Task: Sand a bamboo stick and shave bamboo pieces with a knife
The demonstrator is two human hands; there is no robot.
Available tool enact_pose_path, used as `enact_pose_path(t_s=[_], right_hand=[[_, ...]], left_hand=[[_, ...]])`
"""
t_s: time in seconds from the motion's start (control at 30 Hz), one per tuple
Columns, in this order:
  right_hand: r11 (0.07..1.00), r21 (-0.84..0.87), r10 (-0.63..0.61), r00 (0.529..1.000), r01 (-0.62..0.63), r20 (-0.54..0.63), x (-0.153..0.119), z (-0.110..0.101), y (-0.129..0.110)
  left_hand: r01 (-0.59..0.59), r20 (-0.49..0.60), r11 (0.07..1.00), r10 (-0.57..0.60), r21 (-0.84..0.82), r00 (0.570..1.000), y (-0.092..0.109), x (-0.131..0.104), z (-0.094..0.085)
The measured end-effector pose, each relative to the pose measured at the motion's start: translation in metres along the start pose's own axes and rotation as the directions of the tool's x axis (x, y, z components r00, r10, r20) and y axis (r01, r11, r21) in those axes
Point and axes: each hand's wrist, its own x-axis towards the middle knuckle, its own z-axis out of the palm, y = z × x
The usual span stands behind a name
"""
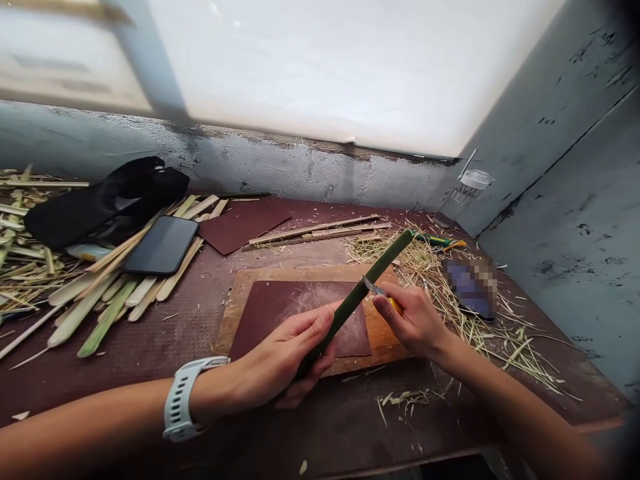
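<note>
My left hand (305,347), with a pale watch (183,400) on the wrist, is wrapped round the lower part of a green bamboo strip (387,257). The strip slants up to the right over the board. In my right hand (413,317) is a utility knife (374,287) with a yellow handle, mostly covered by the fingers. Its blade touches the strip around the middle of the exposed length. Below them, a dark reddish sheet (290,303) lies on a wooden board (235,297).
Left, a phone (163,245) rests on split bamboo strips (105,327) beside a black cloth item (95,207). Thin shavings (480,333) cover the right side near a green-and-yellow tool (433,240). A white lamp-like object (475,180) stands by the wall; long strips (320,232) lie behind.
</note>
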Motion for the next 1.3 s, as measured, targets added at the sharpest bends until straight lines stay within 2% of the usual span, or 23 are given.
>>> enact_pose_path(t_s=[0.3, 0.47, 0.67, 0.87, 1.03, 1.13, 1.2, 1.3], right_hand=[[1.0, -0.001, 0.012, 1.0, -0.012, -0.013, -0.001, 0.001, -0.006], [0.998, -0.055, 0.007, 0.998, -0.01, -0.059, 0.002, 0.0, 0.001], [0.994, -0.074, 0.07, 0.987, -0.081, -0.144, 0.009, -0.003, 0.01], [0.999, -0.027, -0.034, 0.995, 0.031, -0.09, 0.003, 0.0, 0.002], [0.996, -0.064, -0.064, 0.993, 0.057, -0.101, 0.0, 0.002, -0.004], [0.994, -0.106, -0.024, 0.99, 0.01, -0.139, 0.004, -0.004, 0.005], [0.991, -0.116, 0.043, 0.976, -0.069, -0.213, 0.008, -0.01, 0.015], [0.989, -0.089, 0.09, 0.954, -0.12, -0.287, 0.01, -0.013, 0.024]], left_hand=[[0.009, -0.057, 1.0, -0.01, -0.018, 0.998, 0.0, 0.0, 0.003], [-0.003, -0.079, 0.999, 0.001, -0.035, 0.997, 0.001, 0.002, 0.002], [-0.018, -0.103, 1.0, 0.018, -0.002, 0.995, 0.002, 0.002, 0.001], [0.02, -0.08, 1.0, -0.019, 0.016, 0.997, 0.004, -0.001, 0.003], [0.024, -0.086, 0.998, -0.018, 0.065, 0.996, 0.002, -0.001, 0.003], [-0.012, -0.134, 0.993, 0.028, 0.114, 0.991, -0.002, -0.001, 0.001], [-0.046, -0.164, 0.987, 0.072, 0.155, 0.984, -0.005, -0.001, 0.001], [-0.051, -0.16, 0.98, 0.083, 0.191, 0.984, -0.006, 0.0, 0.002]])
